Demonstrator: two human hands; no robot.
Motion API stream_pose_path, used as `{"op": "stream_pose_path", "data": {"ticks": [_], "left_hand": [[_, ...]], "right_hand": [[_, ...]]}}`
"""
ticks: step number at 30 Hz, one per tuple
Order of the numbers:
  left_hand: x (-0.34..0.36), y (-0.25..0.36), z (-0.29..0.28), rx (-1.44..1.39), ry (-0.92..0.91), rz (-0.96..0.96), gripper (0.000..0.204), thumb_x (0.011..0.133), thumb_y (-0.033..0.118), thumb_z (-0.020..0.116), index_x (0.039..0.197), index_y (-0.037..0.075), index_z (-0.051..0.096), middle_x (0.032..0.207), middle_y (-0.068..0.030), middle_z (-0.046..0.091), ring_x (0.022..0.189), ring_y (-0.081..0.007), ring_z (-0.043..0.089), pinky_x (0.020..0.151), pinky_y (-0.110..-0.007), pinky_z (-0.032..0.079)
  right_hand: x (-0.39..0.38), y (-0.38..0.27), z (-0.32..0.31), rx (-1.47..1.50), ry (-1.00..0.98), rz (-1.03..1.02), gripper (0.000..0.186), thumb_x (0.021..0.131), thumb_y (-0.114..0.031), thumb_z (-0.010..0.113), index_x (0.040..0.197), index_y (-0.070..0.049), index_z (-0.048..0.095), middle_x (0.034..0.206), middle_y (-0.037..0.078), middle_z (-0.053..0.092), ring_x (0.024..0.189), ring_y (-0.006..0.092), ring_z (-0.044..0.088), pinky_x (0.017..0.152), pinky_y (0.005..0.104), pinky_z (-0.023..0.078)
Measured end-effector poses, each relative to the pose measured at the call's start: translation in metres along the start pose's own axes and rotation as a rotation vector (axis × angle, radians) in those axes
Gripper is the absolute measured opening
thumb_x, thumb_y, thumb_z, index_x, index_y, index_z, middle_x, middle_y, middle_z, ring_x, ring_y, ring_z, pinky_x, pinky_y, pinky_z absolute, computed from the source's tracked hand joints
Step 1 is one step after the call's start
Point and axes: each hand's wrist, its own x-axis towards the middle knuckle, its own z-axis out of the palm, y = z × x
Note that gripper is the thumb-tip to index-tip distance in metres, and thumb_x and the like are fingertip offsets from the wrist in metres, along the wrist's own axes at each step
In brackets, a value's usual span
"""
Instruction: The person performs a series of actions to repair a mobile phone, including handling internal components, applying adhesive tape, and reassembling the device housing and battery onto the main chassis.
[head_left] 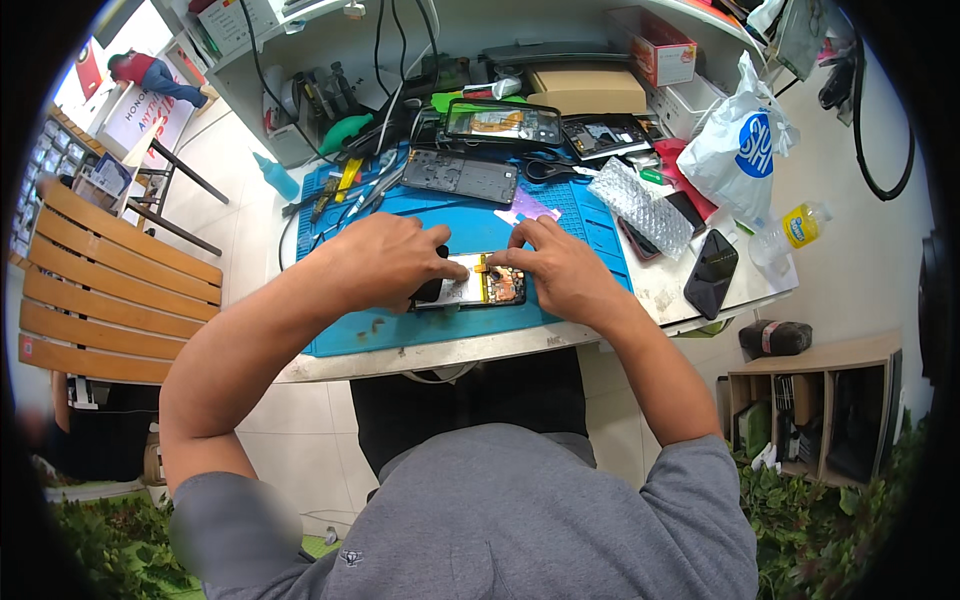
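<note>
An opened phone [458, 292] lies on the blue mat [360, 335], showing a silver battery, a yellow flex cable [485, 278] and bare circuit parts. My left hand [390, 262] grips its left end, fingers curled, one fingertip on the battery, beside a small black object [428, 288] I cannot make out. My right hand [555, 270] is curled at the right end, thumb and fingertips closed at the flex cable near the top edge. Behind them lie a dark phone back housing [455, 175] and a purple card [528, 208].
Behind are tools [345, 185], a framed phone part [503, 123], scissors [550, 170] and boxes [585, 88]. At right lie bubble wrap [635, 200], a white bag [730, 150], a black phone [710, 275] and a bottle [795, 235]. A wooden chair [120, 290] stands left; another person [160, 75] leans farther back.
</note>
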Motion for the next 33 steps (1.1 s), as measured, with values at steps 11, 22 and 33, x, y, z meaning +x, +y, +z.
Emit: {"op": "stream_pose_path", "data": {"ticks": [11,22,33], "left_hand": [[0.002,-0.002,-0.003,-0.029,0.025,0.018,0.084,0.080,0.022,0.098,0.157,0.042,0.069,0.130,-0.0052,0.069,0.116,-0.0296,0.076,0.092,-0.045,0.067],[0.007,-0.002,-0.004,-0.030,-0.011,0.016,0.085,0.084,0.026,0.096,0.161,0.043,0.066,0.130,-0.0067,0.070,0.116,-0.0298,0.076,0.094,-0.044,0.067],[0.010,-0.003,-0.006,-0.052,-0.002,0.015,0.082,0.082,0.024,0.096,0.157,0.042,0.069,0.129,-0.0068,0.070,0.116,-0.0304,0.076,0.094,-0.045,0.066]], "right_hand": [[0.006,0.005,-0.003,-0.057,-0.023,-0.094,0.050,0.084,0.005,0.078,0.125,-0.023,0.086,0.123,0.006,0.069,0.116,0.0316,0.069,0.098,0.0450,0.059],[0.004,0.012,-0.003,-0.002,0.043,-0.068,0.049,0.084,0.007,0.076,0.125,-0.017,0.087,0.122,0.008,0.071,0.116,0.0319,0.069,0.097,0.0450,0.060],[0.008,0.008,-0.009,-0.065,-0.043,-0.136,0.046,0.084,0.003,0.081,0.124,-0.018,0.086,0.123,0.006,0.069,0.120,0.0297,0.068,0.098,0.0448,0.060]]}}
